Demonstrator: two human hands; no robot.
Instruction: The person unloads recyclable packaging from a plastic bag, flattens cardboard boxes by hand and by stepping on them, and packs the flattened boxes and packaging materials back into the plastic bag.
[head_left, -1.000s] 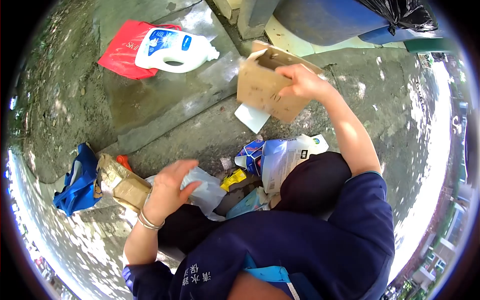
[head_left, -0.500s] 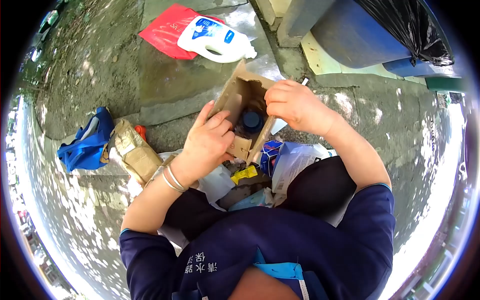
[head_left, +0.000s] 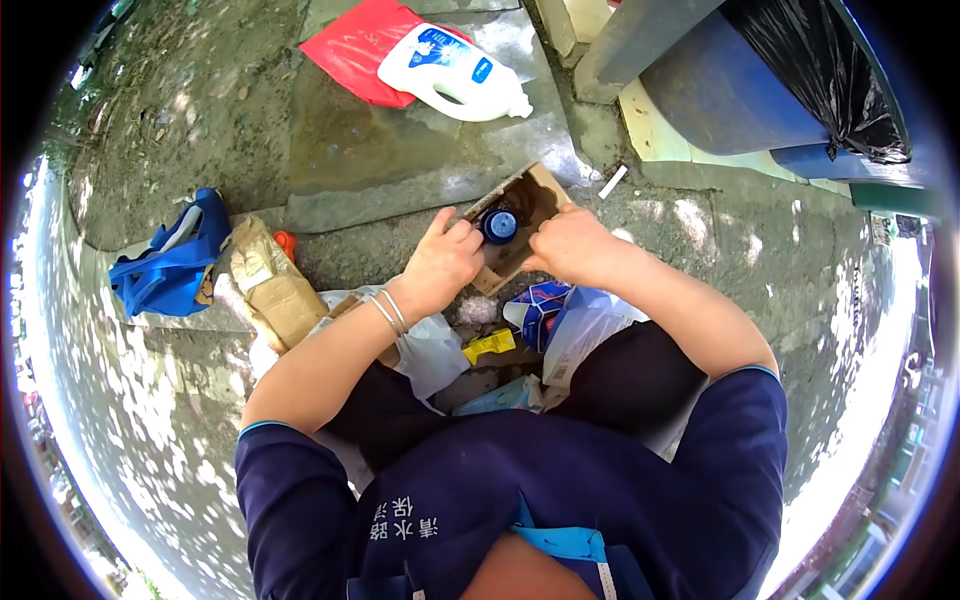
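Steadying the cardboard box [head_left: 536, 204] appears the current step — left hand [head_left: 446, 262] and right hand [head_left: 576, 246] gripping its opposite sides (blue cap [head_left: 498, 226] inside); reaching in would require freeing one.

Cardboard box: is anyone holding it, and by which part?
Yes: the left hand and right hand hold the cardboard box by opposite sides, near its open top.

Most of the blue-capped container [head_left: 499, 226] is hidden down inside the cardboard box [head_left: 540, 198].
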